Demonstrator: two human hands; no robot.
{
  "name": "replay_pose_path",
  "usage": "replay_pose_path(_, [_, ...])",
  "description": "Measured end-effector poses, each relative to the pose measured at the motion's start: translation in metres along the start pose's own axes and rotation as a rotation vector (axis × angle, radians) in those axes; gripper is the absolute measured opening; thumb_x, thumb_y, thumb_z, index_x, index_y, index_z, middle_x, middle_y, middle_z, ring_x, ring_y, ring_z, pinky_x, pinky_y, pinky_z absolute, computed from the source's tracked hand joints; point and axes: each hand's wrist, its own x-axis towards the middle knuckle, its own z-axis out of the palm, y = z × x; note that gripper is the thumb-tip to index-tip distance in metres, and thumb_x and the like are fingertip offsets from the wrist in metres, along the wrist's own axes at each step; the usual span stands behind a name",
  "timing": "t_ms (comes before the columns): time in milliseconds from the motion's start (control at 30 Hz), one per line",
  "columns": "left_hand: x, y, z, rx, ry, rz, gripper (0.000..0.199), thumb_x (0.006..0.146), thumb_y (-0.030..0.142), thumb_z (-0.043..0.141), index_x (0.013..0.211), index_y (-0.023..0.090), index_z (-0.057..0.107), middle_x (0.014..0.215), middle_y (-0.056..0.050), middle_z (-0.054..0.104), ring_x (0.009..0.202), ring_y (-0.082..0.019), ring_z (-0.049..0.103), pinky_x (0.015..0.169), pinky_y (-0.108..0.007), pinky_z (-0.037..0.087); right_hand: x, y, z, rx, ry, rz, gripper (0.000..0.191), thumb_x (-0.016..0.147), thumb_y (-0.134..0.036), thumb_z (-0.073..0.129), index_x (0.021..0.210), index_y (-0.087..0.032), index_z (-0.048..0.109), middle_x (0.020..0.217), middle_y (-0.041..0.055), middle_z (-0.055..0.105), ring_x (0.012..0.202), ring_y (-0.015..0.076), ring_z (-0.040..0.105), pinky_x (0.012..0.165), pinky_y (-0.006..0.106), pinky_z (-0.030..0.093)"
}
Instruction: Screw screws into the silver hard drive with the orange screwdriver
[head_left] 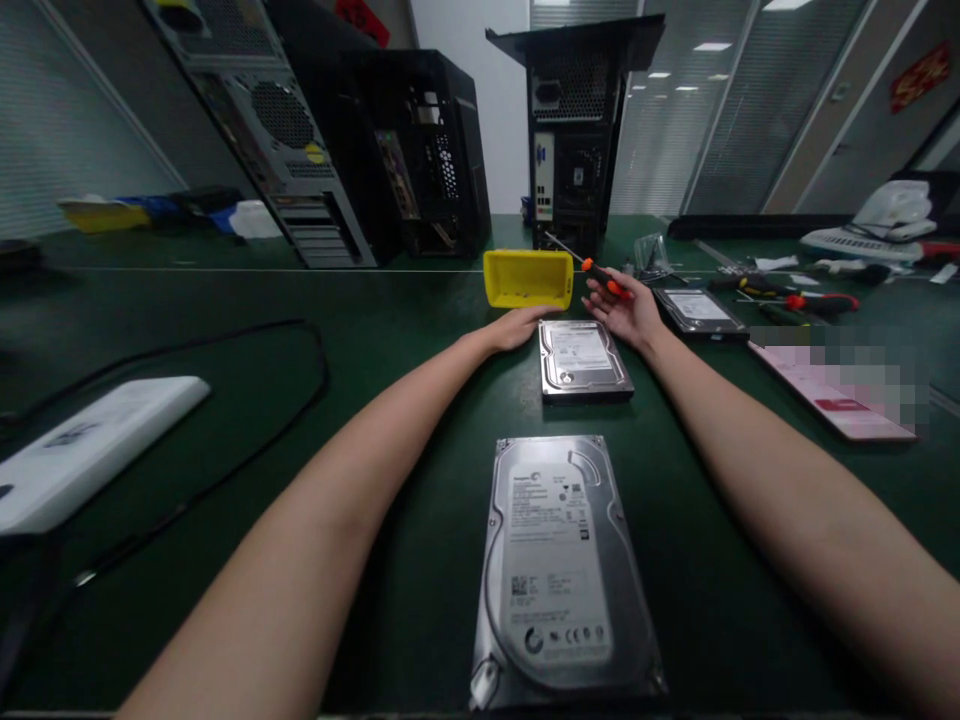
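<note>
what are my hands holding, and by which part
Right hand: the black-and-orange screwdriver, by its handle. Left hand, beside the silver rectangular hard drive: grip unclear.

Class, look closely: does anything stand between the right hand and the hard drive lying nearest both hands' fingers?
Nothing visible stands between the right hand and that hard drive: the hand is beside its far right corner. The screwdriver it holds points away, and the yellow bin sits beyond the drive, outside that gap.
</note>
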Motion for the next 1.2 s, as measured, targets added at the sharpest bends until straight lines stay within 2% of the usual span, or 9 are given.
replay_pose_path(133, [0.003,-0.005,-0.001,0.068,-0.138,0.064,0.054,0.094,0.029,0.027,0.146,0.015,0.037,0.154,-0.005,0.036,0.142,-0.017,0.031,0.117,-0.029,0.02,0.0,-0.001,0.0,0.072,0.05,0.018,0.01,0.083,-0.028,0.059,0.089,-0.023,0.066,0.078,-0.0011,0.073,0.064,0.0106,0.064,0.077,0.028,0.057])
replay_pose_path(300, [-0.003,0.0,-0.006,0.066,-0.15,0.013,0.056,0.091,0.026,0.03,0.146,0.021,0.037,0.155,-0.001,0.032,0.145,-0.018,0.025,0.117,-0.033,0.019,0.0,0.001,0.001,0.101,0.057,0.037,0.011,0.084,-0.024,0.058,0.089,-0.02,0.067,0.078,0.0019,0.074,0.063,0.0104,0.064,0.075,0.027,0.057])
replay_pose_path(467, [-0.014,0.014,-0.023,-0.212,-0.193,0.003,0.065,0.077,0.017,0.036,0.141,0.017,0.047,0.147,-0.002,0.046,0.135,-0.02,0.043,0.11,-0.036,0.034,0.0,0.001,0.001,0.132,0.053,0.053,0.012,0.085,-0.022,0.056,0.089,-0.02,0.066,0.078,0.0015,0.074,0.063,0.0104,0.064,0.074,0.028,0.058])
replay_pose_path(533, [-0.012,0.02,-0.029,-0.366,-0.205,-0.006,0.064,0.079,0.018,0.032,0.141,0.014,0.047,0.142,-0.005,0.052,0.13,-0.021,0.049,0.105,-0.037,0.039,0.001,0.001,0.0,0.148,0.055,0.056,0.011,0.085,-0.021,0.057,0.089,-0.02,0.066,0.079,0.0011,0.073,0.063,0.0104,0.064,0.073,0.028,0.058])
replay_pose_path(633, [0.005,0.03,-0.028,-0.617,-0.233,-0.088,0.062,0.087,0.032,0.026,0.139,0.007,0.049,0.136,-0.013,0.057,0.125,-0.023,0.053,0.106,-0.038,0.039,0.002,0.0,-0.003,0.217,0.07,0.059,0.01,0.085,-0.022,0.056,0.089,-0.02,0.065,0.079,0.0008,0.073,0.063,0.0096,0.064,0.073,0.028,0.059])
replay_pose_path(733, [0.034,0.042,-0.022,-0.692,-0.306,-0.177,0.061,0.087,0.046,0.037,0.132,0.01,0.057,0.134,-0.012,0.059,0.126,-0.024,0.052,0.108,-0.035,0.036,0.004,-0.002,-0.009,0.319,0.113,0.057,0.01,0.086,-0.023,0.054,0.087,-0.019,0.064,0.076,0.0003,0.072,0.061,0.0088,0.063,0.071,0.027,0.059])
replay_pose_path(900, [0.072,0.062,-0.01,-0.684,-0.488,-0.14,0.048,0.079,0.041,0.058,0.118,0.016,0.067,0.125,-0.006,0.066,0.124,-0.021,0.054,0.108,-0.03,0.035,0.007,-0.005,-0.021,0.445,0.2,-0.046,0.012,0.088,-0.025,0.051,0.085,-0.019,0.062,0.071,-0.0016,0.07,0.057,0.0077,0.061,0.064,0.025,0.058])
replay_pose_path(1067, [0.072,0.065,-0.006,-0.665,-0.398,-0.104,0.045,0.077,0.031,0.06,0.118,0.016,0.067,0.122,-0.007,0.068,0.118,-0.02,0.057,0.103,-0.031,0.04,0.007,-0.005,-0.024,0.488,0.25,-0.071,0.012,0.088,-0.027,0.051,0.086,-0.02,0.061,0.072,-0.0028,0.07,0.056,0.0069,0.06,0.061,0.023,0.058])
replay_pose_path(1200, [0.065,0.052,-0.023,-0.46,-0.355,-0.114,0.043,0.077,0.03,0.06,0.118,0.017,0.068,0.12,-0.007,0.068,0.111,-0.02,0.061,0.096,-0.03,0.044,0.006,-0.006,-0.02,0.475,0.214,-0.041,0.013,0.087,-0.026,0.051,0.088,-0.02,0.062,0.073,-0.0024,0.071,0.055,0.0068,0.059,0.062,0.023,0.058])
